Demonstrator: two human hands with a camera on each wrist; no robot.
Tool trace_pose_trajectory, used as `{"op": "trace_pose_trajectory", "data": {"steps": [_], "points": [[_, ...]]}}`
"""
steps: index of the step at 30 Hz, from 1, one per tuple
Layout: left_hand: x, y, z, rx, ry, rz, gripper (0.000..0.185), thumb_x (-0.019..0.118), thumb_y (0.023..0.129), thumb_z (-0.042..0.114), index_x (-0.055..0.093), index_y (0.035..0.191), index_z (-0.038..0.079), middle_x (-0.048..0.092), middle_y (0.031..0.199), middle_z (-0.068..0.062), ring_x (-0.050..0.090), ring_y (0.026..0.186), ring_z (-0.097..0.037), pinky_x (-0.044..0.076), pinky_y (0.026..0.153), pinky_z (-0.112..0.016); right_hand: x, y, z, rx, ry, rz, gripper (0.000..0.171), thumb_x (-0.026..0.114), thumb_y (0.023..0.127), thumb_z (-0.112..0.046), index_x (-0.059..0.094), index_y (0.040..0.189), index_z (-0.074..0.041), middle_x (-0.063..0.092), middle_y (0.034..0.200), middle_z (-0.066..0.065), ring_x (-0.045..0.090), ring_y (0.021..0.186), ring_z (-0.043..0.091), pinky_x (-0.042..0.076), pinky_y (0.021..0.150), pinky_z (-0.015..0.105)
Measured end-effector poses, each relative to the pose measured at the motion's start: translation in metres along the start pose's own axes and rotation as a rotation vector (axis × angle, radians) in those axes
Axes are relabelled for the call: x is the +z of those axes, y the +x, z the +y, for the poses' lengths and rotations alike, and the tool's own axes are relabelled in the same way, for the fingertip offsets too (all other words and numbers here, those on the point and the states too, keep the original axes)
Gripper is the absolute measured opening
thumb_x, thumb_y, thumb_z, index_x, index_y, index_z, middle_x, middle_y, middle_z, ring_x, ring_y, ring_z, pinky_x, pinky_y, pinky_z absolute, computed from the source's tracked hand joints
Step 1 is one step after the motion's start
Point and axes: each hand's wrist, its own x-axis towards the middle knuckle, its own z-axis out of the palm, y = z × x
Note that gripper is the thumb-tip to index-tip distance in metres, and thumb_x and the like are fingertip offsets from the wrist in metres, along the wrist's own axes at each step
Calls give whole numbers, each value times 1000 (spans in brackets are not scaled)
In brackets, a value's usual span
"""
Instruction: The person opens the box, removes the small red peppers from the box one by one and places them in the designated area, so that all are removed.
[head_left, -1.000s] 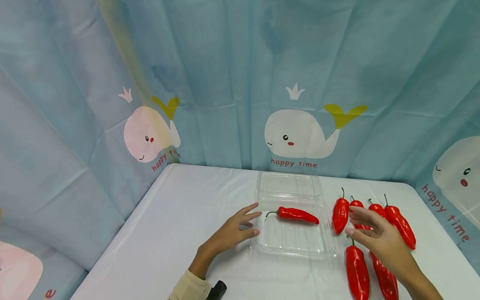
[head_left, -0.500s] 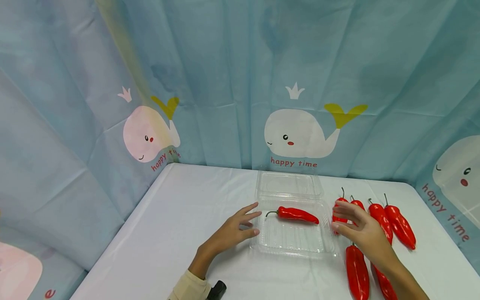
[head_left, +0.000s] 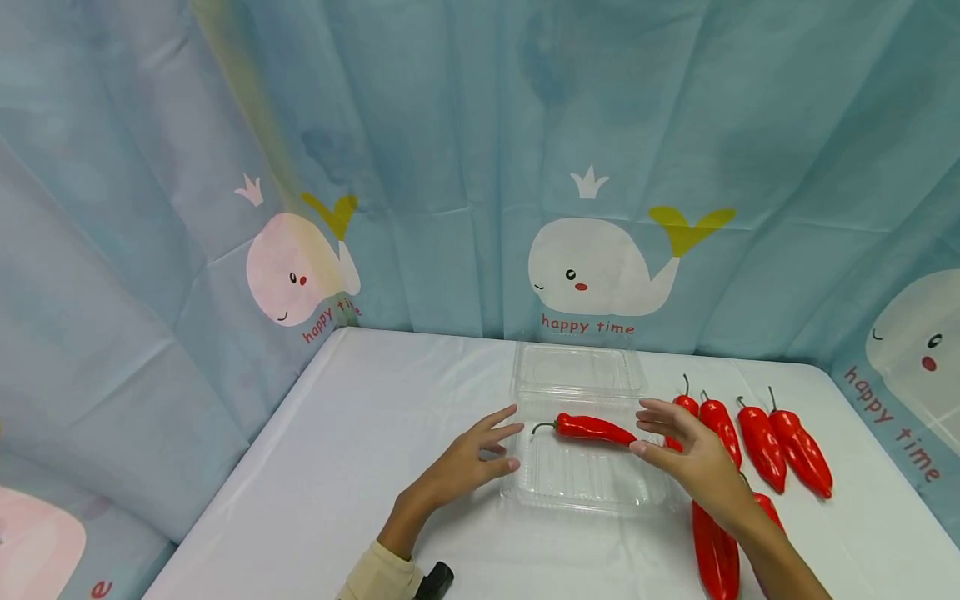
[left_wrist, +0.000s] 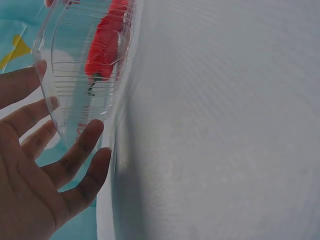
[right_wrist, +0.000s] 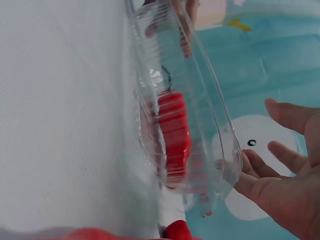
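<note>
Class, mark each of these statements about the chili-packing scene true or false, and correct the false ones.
1. One red chili pepper lies inside the clear plastic container. True.
2. The container's lid is closed. False: it is open, lying flat behind the tray.
3. The left hand holds a pepper. False: it is empty, its fingers at the container's left edge.
4. The right hand has straight fingers and holds nothing. True.
5. The loose peppers lie left of the container. False: they lie to its right.

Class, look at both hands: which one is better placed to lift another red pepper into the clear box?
Probably the right hand: the loose peppers lie just beside it, right of the clear box. The left hand rests at the box's far side.
</note>
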Motion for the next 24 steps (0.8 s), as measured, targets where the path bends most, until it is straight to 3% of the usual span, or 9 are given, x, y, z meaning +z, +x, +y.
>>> {"op": "trace_pose_trajectory", "data": {"steps": [9, 16, 24], "points": [[0, 0, 0, -5, -3, -1, 58, 69, 104, 30, 52, 158, 16, 27, 175, 6, 63, 131, -29, 57, 97, -46, 12, 7, -3, 9, 22, -31, 69, 79, 96, -34, 51, 154, -11, 62, 147, 19, 60, 134, 40, 62, 90, 33], [0, -1, 1, -7, 1, -1, 58, 68, 104, 30, 52, 158, 16, 27, 175, 5, 63, 131, -29, 57, 98, -46, 23, 15, 0, 29, 47, -72, 71, 81, 95, -35, 51, 154, -11, 58, 151, 18, 58, 138, 38, 58, 99, 31], [0, -1, 2, -3, 4, -1, 58, 69, 104, 30, 53, 158, 16, 28, 175, 8, 63, 131, -29, 58, 97, -43, 31, 22, 1, 21, 20, -95, 71, 82, 94, -33, 51, 155, -13, 57, 153, 17, 56, 141, 38, 49, 109, 48]]}}
